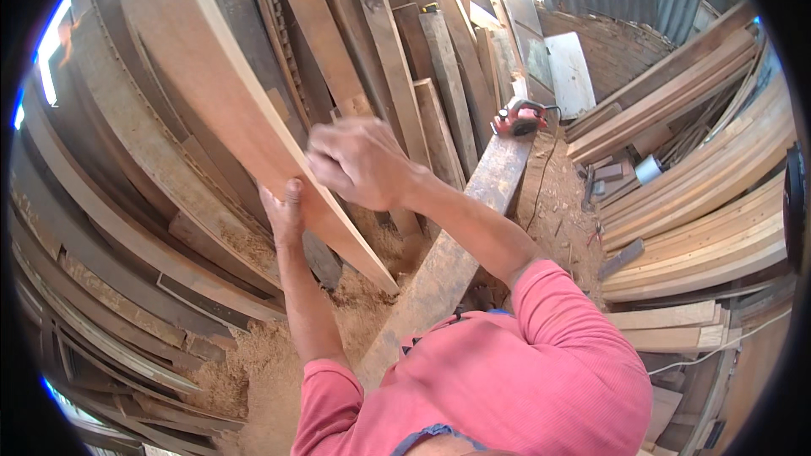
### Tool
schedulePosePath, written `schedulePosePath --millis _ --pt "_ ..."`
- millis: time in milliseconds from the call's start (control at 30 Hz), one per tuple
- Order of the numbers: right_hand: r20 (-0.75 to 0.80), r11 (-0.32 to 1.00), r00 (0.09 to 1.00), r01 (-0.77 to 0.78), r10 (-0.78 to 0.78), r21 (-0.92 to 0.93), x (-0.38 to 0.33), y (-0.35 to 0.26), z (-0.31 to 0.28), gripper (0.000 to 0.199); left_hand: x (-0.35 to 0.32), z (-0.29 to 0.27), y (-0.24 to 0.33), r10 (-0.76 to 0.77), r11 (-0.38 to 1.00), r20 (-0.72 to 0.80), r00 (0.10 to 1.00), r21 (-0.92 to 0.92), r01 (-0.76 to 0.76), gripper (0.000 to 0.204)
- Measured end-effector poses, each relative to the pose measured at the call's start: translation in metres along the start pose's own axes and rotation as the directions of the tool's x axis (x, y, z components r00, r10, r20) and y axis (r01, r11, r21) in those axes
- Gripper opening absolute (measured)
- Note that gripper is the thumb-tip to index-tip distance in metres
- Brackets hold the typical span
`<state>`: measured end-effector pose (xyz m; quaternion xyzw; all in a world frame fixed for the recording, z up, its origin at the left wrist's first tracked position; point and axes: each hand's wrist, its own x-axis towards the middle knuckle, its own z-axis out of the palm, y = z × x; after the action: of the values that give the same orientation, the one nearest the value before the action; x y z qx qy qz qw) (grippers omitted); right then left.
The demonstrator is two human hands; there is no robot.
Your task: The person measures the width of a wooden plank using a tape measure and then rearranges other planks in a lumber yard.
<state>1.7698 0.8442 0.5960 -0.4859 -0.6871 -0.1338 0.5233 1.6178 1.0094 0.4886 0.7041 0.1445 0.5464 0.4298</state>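
I hold a long, pale reddish wooden plank point(228, 101) that slants from the upper left down to the sawdust near my feet. My left hand point(284, 213) grips its lower edge from beneath, fingers wrapped up against the board. My right hand point(361, 162) is curled over the plank's upper edge, closed on it a little above the left hand. Both arms wear pink sleeves.
Many planks lean at the left and back. A thick grey board point(456, 245) runs along the floor with a red electric planer point(517, 116) at its far end. Stacked pale boards point(701, 219) lie at the right. Sawdust point(253, 355) covers the floor.
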Motion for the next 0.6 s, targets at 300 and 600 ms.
schedulePosePath --millis 300,600 --pt "0.394 0.583 0.433 -0.661 0.811 -0.473 -0.422 0.093 -0.01 0.043 0.004 -0.04 -0.001 -0.162 0.983 -0.174 0.971 -0.111 0.144 0.104" --pt "0.26 0.054 -0.203 -0.684 0.944 -0.728 -0.57 0.065 -0.064 0.029 0.011 -0.002 0.036 0.133 0.787 -0.443 0.886 0.591 0.177 0.09"
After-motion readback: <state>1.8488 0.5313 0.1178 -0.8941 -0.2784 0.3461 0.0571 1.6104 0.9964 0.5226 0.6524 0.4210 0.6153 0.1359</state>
